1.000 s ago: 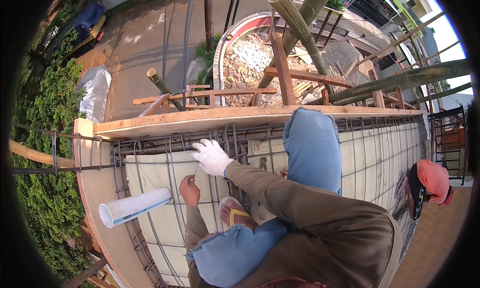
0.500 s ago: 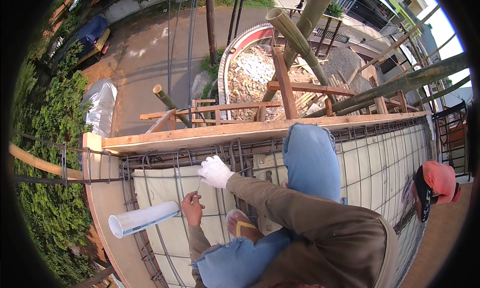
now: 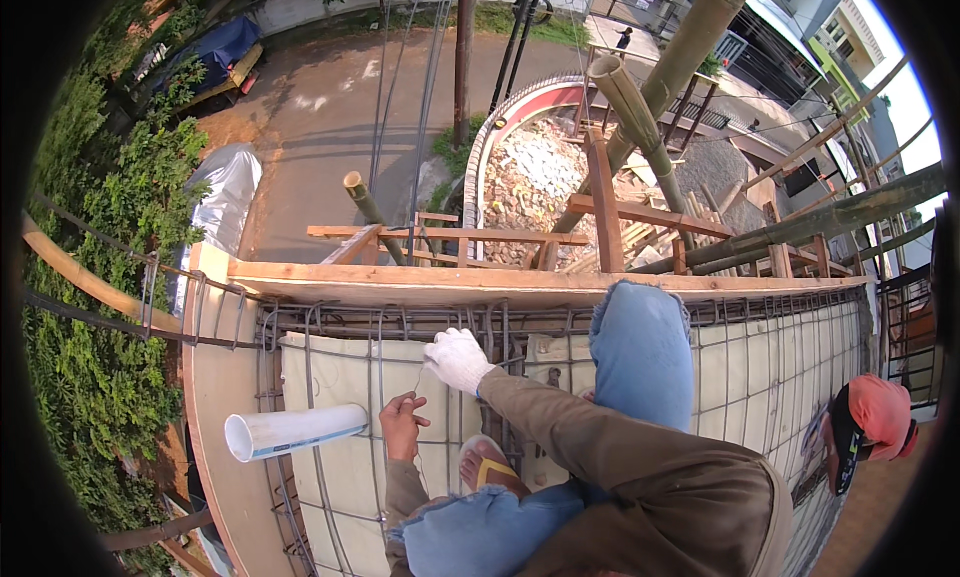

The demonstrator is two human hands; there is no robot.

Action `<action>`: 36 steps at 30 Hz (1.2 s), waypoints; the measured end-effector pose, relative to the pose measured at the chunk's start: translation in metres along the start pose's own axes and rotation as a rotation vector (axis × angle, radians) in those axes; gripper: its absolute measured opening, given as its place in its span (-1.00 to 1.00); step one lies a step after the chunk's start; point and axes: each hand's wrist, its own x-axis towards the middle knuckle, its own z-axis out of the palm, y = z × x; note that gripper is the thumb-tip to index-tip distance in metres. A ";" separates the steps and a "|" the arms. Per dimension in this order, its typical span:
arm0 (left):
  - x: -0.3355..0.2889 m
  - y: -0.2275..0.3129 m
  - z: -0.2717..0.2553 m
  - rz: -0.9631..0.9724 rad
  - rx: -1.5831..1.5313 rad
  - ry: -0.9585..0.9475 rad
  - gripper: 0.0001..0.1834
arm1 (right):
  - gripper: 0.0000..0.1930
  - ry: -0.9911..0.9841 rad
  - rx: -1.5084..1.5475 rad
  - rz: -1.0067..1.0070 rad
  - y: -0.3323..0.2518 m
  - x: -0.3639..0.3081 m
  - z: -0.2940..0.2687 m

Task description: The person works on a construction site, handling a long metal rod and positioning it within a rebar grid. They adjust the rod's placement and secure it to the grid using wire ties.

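Observation:
My left hand [image 3: 403, 424], bare, pinches a thin piece of wire [image 3: 417, 381] with thumb and finger above the bar grid. Just up and to the right, my right hand [image 3: 460, 361] in a white knitted glove is closed at a crossing of the steel reinforcing bars [image 3: 375, 377]. What its fingers hold is hidden. The wire runs up toward the glove. Under the bars lie cream-coloured sheets [image 3: 325, 377]. A white plastic pipe [image 3: 297, 432] rests on the grid to the left of my left hand.
Wooden formwork boards [image 3: 520, 285] edge the grid on the far and left sides, with a drop to the street [image 3: 330, 127] beyond. Bamboo poles [image 3: 640, 117] rise past the edge. A person in a red cap [image 3: 880, 417] is at the right. My sandalled foot [image 3: 487, 467] stands on the grid.
The view has shifted, so the scene sits slightly further right and lower. My left hand has dropped a little away from the glove. The gloved hand stays at the bars.

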 end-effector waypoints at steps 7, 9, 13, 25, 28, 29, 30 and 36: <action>-0.007 0.007 0.012 -0.148 -0.332 -0.020 -0.70 | -0.78 0.023 -0.047 0.074 -0.010 -0.004 0.000; -0.003 0.007 0.013 -0.122 -0.303 0.042 -0.70 | -0.77 0.053 -0.019 0.093 -0.011 -0.003 0.000; 0.001 0.008 0.014 -0.097 -0.235 0.045 -0.62 | -0.74 0.121 0.032 0.120 -0.008 -0.001 -0.002; -0.005 0.011 0.038 -0.015 -0.194 -0.051 -0.53 | -0.75 0.146 0.042 0.217 -0.003 0.004 0.000; 0.003 0.014 0.037 0.022 -0.170 -0.022 -0.54 | -0.74 0.179 0.037 0.176 -0.001 0.006 0.001; 0.005 0.014 0.037 0.023 -0.158 -0.037 -0.55 | -0.75 0.173 0.036 0.179 0.000 0.008 0.002; 0.006 0.015 0.039 0.027 -0.136 -0.036 -0.55 | -0.75 0.195 0.017 0.182 0.001 0.008 0.003; 0.015 0.015 0.043 0.053 -0.102 0.042 -0.63 | -0.75 0.257 0.033 0.195 0.005 0.006 0.008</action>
